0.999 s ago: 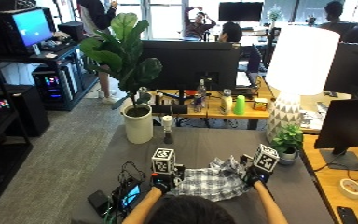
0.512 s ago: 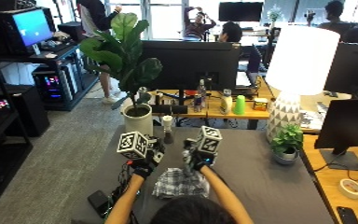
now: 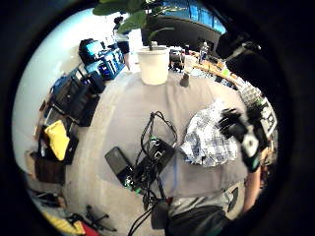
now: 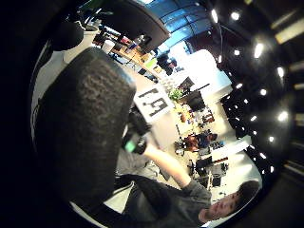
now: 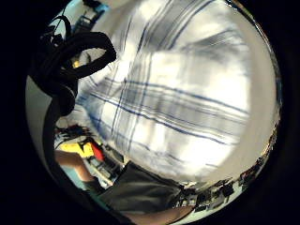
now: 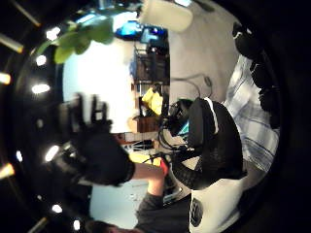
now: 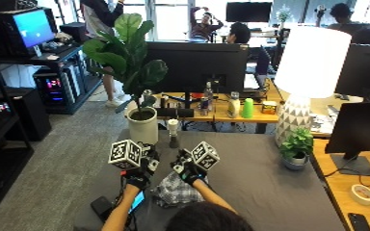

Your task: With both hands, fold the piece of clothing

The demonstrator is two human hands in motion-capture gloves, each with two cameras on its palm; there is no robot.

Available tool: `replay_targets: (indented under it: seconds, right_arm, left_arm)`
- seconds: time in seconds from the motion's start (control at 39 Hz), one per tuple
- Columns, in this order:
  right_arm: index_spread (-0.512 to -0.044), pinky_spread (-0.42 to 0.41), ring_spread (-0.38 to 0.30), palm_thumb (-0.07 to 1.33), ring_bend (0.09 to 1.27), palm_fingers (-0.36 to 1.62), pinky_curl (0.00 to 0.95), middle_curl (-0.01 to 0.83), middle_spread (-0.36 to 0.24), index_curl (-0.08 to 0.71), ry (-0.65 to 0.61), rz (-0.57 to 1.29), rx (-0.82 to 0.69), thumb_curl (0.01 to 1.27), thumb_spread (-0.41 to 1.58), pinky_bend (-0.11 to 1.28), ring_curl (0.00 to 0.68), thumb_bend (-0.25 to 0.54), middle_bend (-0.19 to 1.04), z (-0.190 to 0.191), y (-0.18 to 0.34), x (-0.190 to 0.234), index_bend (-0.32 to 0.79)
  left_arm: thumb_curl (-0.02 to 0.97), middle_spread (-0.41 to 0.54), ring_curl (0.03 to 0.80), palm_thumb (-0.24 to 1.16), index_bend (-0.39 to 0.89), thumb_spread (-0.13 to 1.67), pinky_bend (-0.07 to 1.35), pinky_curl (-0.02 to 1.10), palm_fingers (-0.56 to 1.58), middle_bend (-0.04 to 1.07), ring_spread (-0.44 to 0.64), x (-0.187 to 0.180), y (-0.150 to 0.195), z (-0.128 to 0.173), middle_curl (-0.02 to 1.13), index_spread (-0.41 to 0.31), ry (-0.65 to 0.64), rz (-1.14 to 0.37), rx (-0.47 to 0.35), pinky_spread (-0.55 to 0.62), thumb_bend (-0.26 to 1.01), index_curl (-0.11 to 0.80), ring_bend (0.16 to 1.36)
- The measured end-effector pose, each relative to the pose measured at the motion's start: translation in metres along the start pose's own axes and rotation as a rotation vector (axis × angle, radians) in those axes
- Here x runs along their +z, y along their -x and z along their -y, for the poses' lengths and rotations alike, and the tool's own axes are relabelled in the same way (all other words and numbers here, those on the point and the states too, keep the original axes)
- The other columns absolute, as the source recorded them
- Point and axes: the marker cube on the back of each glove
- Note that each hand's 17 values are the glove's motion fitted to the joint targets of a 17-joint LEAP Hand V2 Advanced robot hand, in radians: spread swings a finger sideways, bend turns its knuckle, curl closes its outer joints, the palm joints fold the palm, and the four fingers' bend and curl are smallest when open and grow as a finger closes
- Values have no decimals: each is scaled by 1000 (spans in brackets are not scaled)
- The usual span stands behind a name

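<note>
Right hand (image 7: 188, 171) is hovering over a checked shirt (image 7: 175, 191), its fingers loosely curled above the cloth and seemingly pinching nothing. Left hand (image 7: 140, 171) is lifting just beside it, clear of the cloth, fingers spread and gripping nothing. The shirt is lying bunched in a small, roughly folded heap on the grey counter (image 7: 268, 187), close to the person's body, beside a phone (image 7: 101, 207) and a tangle of cables (image 3: 156, 147). To do the fold well, both hands should probably come down together, flatten the heap and line up its edges before the next crease. The person's head is covering the shirt's near edge, so how tidy the layers are is hard to make out.
</note>
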Motion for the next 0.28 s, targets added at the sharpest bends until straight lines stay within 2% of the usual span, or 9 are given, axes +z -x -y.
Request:
replay_targets:
  seconds: [0.1, 0.28]
  right_arm:
    - [-208, -186, -161, 782, 792, 917, 489, 491, -56, 92, -78, -86, -19, 554, 1026, 779, 491, -22, 343, 23, -28, -51, 41]
    - [-198, -156, -144, 787, 766, 936, 459, 482, -38, 100, -127, -258, 12, 518, 1164, 715, 470, -2, 325, 13, -43, -111, 56]
  left_arm:
    - [163, -5, 336, 25, 200, 1335, 257, 358, 624, 127, -7, 0, -1, -5, 277, -130, 31, 33, -20, 57, -10, 436, 496]
    - [161, 1, 338, 22, 192, 1336, 254, 362, 615, 125, -4, 8, 3, -4, 268, -130, 52, 56, -30, 60, -10, 441, 488]
